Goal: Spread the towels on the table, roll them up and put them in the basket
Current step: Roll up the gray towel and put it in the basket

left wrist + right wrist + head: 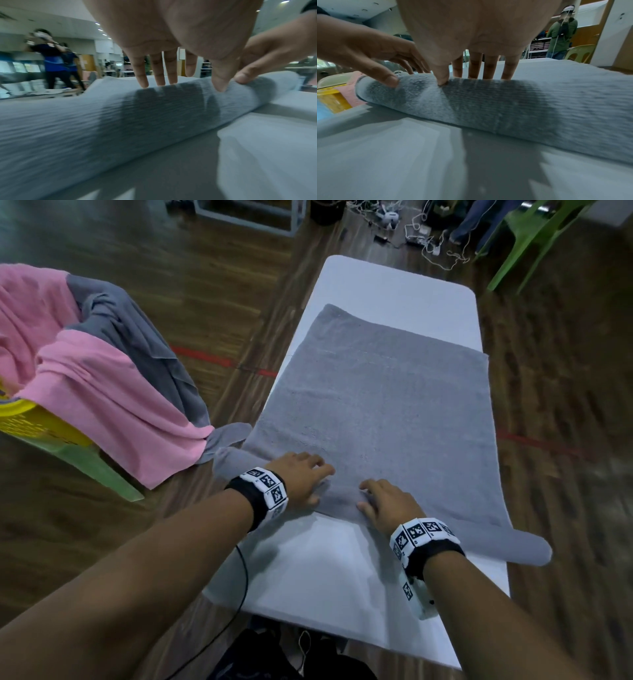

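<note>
A grey towel [376,405] lies spread across the white table [325,570]. Its near edge is turned over into a low roll [342,503] that overhangs both table sides. My left hand [301,477] and right hand [383,501] sit side by side on the roll. In the left wrist view my left hand [171,40] presses straight fingers onto the roll [120,115], thumb on the near face. The right wrist view shows my right hand [471,33] doing the same on the roll [505,108]. At the left stands a yellow basket [30,422].
A pink towel [102,385] and another grey towel [137,337] hang out of the basket toward the wooden floor. A green chair [527,237] and tangled cables [421,234] lie beyond the table's far end. A black cable [239,594] hangs by my left forearm.
</note>
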